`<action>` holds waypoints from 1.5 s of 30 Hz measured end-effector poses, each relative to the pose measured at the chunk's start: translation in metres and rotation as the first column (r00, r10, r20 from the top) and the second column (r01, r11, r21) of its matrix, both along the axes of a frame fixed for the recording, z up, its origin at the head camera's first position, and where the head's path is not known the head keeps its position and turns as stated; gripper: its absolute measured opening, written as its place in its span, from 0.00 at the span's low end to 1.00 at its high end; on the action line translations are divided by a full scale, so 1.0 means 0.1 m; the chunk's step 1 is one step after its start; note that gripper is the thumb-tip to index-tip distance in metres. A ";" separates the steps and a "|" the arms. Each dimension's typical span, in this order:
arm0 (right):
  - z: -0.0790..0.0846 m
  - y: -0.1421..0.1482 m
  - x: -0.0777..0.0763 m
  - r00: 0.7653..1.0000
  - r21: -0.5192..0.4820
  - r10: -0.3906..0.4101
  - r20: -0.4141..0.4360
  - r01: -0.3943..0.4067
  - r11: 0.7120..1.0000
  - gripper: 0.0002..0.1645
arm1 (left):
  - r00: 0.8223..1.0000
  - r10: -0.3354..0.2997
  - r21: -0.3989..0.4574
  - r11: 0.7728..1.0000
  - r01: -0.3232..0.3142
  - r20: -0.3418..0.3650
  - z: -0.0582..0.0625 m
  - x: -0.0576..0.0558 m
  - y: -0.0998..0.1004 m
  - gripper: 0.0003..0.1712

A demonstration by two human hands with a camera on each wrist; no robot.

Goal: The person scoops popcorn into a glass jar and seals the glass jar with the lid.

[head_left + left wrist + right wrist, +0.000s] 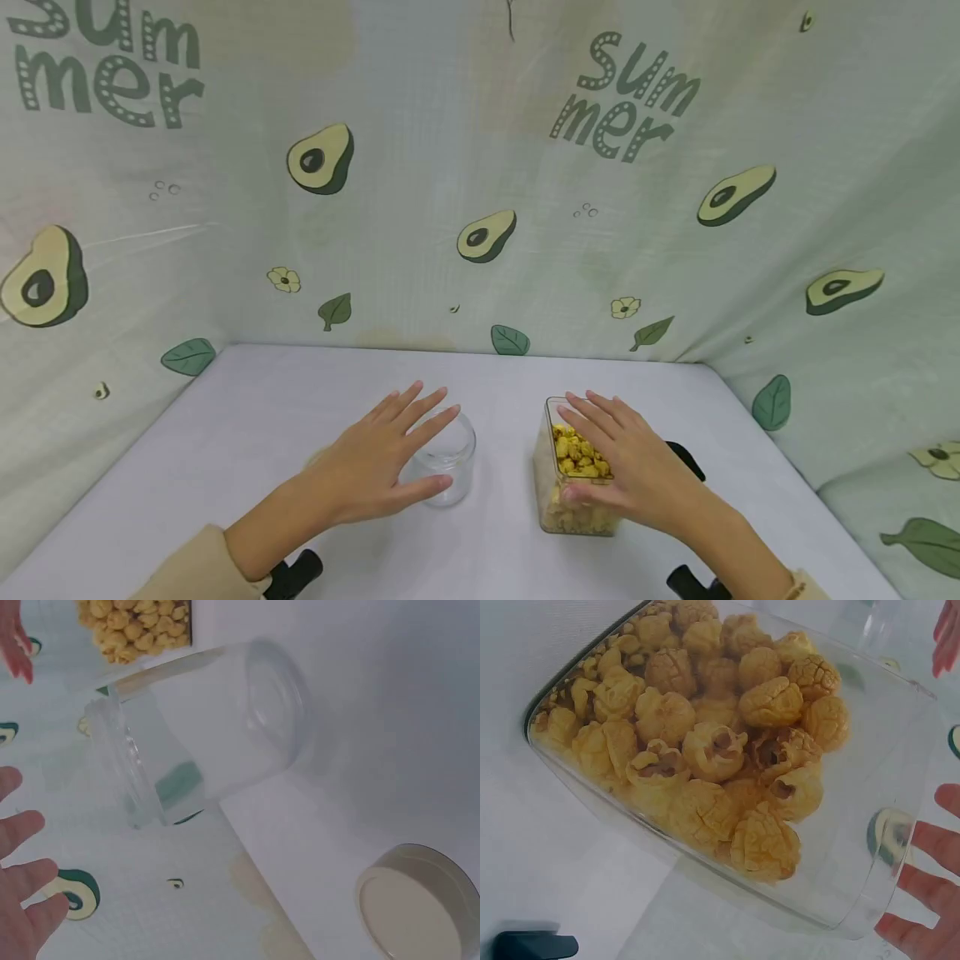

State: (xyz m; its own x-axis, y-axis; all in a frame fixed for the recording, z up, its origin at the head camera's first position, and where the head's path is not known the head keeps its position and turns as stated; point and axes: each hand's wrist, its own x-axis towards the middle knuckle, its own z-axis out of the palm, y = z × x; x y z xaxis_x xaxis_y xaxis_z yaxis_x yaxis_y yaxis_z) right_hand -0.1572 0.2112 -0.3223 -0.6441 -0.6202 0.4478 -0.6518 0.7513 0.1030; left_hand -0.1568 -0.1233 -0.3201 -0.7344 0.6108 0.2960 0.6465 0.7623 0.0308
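My left hand [382, 467] is held over the table with its fingers spread and straight, overlapping a clear glass jar [453, 479] in the head view. In the left wrist view the jar [210, 727] stands upright without a lid and looks empty. On the other side, my right hand [637, 467] is spread with straight fingers at the near right side of a clear square container [551, 508]. Yellow popcorn [712, 742] fills its lower part, and its top is uncovered. Neither hand holds anything.
A round beige lid [412, 907] lies on the table beside the jar, mostly hidden behind my left hand in the head view. Beyond my right hand sits a black item [686, 460], partly covered. A printed avocado cloth [420, 167] hangs behind the white table [495, 567].
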 end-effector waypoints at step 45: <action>-0.48 0.97 0.21 0.781 -0.386 -0.458 0.425 0.614 0.689 0.30 | 0.943 -0.272 0.546 0.828 0.128 0.191 -0.14 -0.03 0.75 0.40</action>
State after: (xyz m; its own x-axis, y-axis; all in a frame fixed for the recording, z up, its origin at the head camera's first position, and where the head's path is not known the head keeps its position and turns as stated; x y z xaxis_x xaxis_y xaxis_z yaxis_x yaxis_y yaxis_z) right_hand -0.1364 0.3079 -0.3701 -0.9355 0.1193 0.3326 -0.0600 0.8740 -0.4822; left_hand -0.1599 -0.0482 -0.3340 -0.7051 0.5605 0.4345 0.6980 0.4405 0.5645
